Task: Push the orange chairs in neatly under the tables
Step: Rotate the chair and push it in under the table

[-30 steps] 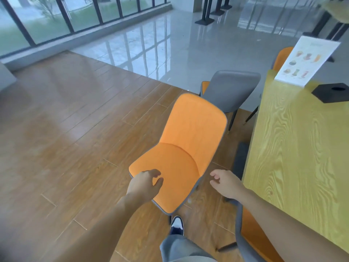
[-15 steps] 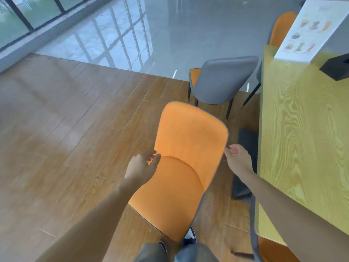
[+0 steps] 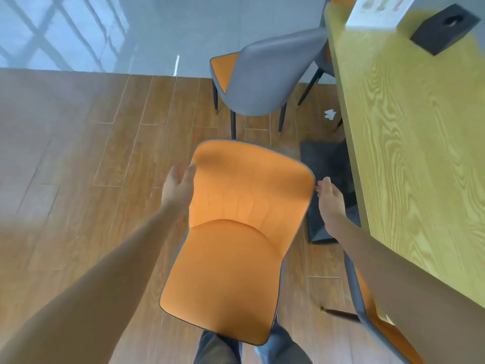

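Observation:
An orange chair (image 3: 236,232) with a grey back shell stands on the wood floor directly below me, its backrest away from me. My left hand (image 3: 178,183) is at the backrest's left edge, fingers apart and curled toward it. At the backrest's right edge is my right hand (image 3: 329,198), also with fingers apart, just beside the rim. Neither hand visibly grips the chair. The yellow wooden table (image 3: 414,153) runs along the right. A second orange chair (image 3: 265,74) stands further ahead with its grey back toward me. A third chair (image 3: 378,329) sits under the table edge at lower right.
A black table base (image 3: 325,179) lies on the floor between the chair and table. On the tabletop are a black box (image 3: 443,28) and a menu card (image 3: 380,11). A scrap of white paper (image 3: 330,114) lies on the floor. Grey tile floor (image 3: 131,30) begins ahead.
Both hands have risen from the seat level to the two side edges of the backrest. My view has tilted down and closed in over the chair.

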